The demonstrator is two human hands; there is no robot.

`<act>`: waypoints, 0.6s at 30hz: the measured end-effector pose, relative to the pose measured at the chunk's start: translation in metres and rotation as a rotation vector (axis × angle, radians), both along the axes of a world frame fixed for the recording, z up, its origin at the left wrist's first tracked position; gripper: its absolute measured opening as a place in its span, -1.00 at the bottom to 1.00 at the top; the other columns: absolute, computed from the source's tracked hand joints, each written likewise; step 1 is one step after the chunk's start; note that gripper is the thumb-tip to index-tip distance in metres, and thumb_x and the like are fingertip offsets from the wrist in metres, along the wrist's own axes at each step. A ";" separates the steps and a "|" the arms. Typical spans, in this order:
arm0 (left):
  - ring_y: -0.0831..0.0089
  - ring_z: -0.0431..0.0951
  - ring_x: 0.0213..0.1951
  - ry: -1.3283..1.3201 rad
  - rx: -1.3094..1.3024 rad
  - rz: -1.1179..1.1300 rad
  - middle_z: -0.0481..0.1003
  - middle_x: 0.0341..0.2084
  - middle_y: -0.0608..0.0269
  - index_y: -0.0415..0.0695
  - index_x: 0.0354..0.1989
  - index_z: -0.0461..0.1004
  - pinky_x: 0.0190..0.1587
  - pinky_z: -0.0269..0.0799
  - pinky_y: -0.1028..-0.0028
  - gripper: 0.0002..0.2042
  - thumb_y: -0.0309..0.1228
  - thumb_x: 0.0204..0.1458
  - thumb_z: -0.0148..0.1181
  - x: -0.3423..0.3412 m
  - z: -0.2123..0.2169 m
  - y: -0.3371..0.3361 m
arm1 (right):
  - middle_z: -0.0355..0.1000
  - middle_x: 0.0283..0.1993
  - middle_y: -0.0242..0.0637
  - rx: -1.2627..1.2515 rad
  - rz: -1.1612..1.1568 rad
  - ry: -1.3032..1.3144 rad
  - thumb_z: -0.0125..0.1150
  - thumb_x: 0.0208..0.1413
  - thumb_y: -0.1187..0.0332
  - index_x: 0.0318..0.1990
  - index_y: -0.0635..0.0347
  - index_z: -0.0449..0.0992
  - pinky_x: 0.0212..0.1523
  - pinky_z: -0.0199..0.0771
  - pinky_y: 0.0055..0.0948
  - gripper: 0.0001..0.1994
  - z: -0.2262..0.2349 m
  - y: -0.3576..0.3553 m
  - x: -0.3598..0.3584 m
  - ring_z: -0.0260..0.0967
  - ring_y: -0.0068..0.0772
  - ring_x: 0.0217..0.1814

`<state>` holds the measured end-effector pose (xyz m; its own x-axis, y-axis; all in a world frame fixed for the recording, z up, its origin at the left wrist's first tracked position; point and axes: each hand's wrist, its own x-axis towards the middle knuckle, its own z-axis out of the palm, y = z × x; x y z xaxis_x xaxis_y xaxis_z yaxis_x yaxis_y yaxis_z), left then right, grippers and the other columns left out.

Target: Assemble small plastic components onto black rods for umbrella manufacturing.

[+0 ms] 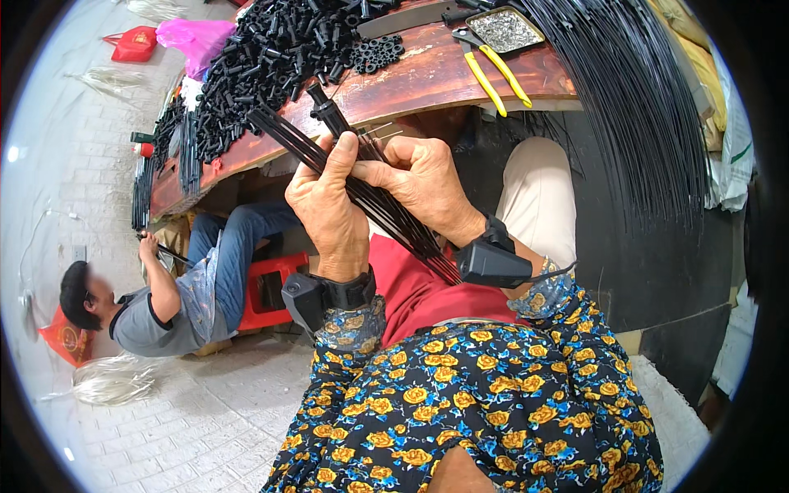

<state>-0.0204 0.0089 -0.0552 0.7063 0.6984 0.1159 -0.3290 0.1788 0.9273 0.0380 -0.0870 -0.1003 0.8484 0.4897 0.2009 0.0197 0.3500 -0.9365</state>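
Your left hand (329, 205) and your right hand (423, 185) sit close together in front of you, both clamped on the same bundle of thin black metal rods (362, 193). The bundle runs on a slant from upper left, just under the worktop's edge, down to lower right, where it ends over the red cloth on your lap (415, 292). Your left thumb presses across the rods from above; your right fingers curl around them just beside it. A black ribbed plastic sleeve (327, 111) sticks up from the bundle just above your left thumb.

Both wrists carry black strapped devices (316, 296), and your sleeves are dark fabric printed with yellow and blue flowers (468, 394).

Beyond your hands stands the worn reddish-brown wooden worktop (427, 78). A big heap of black plastic sleeves (271, 53) covers its left part. To the right of it lie yellow-handled pliers (489, 70), and just behind them a small metal tray of silvery bits (504, 29). A thick sheaf of long black rods (633, 107) hangs over the worktop's right end.

On your left, well apart from you, another person in a grey shirt and blue jeans (177, 304) sits on a red plastic stool (267, 287) on the pale tiled floor (205, 419).
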 end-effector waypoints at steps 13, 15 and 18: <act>0.38 0.63 -0.29 0.010 -0.045 -0.076 0.60 -0.28 0.13 -0.28 -0.11 0.47 -0.19 0.58 0.42 -0.80 -0.43 0.20 0.25 -0.011 -0.003 0.007 | 0.41 -0.57 -0.56 0.148 0.303 0.221 0.41 0.15 0.23 -0.54 0.25 0.59 -0.61 0.17 -0.68 -0.69 0.005 -0.009 0.007 0.22 -0.83 -0.55; 0.39 0.62 -0.28 0.005 -0.045 -0.079 0.59 -0.28 0.13 -0.27 -0.12 0.47 -0.18 0.57 0.43 -0.81 -0.42 0.20 0.25 -0.013 -0.003 0.007 | 0.43 -0.59 -0.54 0.104 0.300 0.195 0.42 0.14 0.24 -0.54 0.28 0.60 -0.59 0.22 -0.68 -0.68 0.001 -0.013 0.009 0.26 -0.82 -0.54; 0.40 0.61 -0.28 -0.021 -0.056 -0.083 0.59 -0.29 0.15 -0.26 -0.12 0.48 -0.16 0.55 0.44 -0.82 -0.42 0.20 0.25 -0.014 0.000 0.002 | 0.42 -0.60 -0.52 0.084 0.255 0.203 0.40 0.16 0.21 -0.56 0.29 0.59 -0.60 0.23 -0.68 -0.65 0.004 -0.012 0.004 0.26 -0.81 -0.56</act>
